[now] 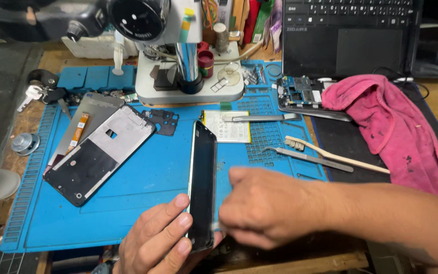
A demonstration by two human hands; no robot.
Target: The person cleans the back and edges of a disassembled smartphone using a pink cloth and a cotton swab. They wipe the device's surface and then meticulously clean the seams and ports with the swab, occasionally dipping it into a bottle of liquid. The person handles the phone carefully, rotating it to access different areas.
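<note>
The left hand [160,238] has a black phone [202,185] clamped at its lower end, fingers wrapped on the left edge, holding it up on its side so the thin edge faces the camera. It sits over the near part of the blue repair mat [143,187]. The right hand [267,208] is pressed right up against the phone's right edge near the bottom, fingers curled closed; something small and pale pokes out at the fingertips, but it's too blurry to tell what it is.

Rest of the bench: a phone frame [97,152] lies flat on the mat to the left, with a grey panel and orange flex cable [79,127] tucked behind it. A battery [227,127] sits just past the phone's top end, with tweezers [259,117] across it. More tweezers [307,158] and a toothbrush [330,153] lie to the right, near a pink rag [391,122]. A microscope base [188,81] stands at the back, laptop [351,35] beside it.
</note>
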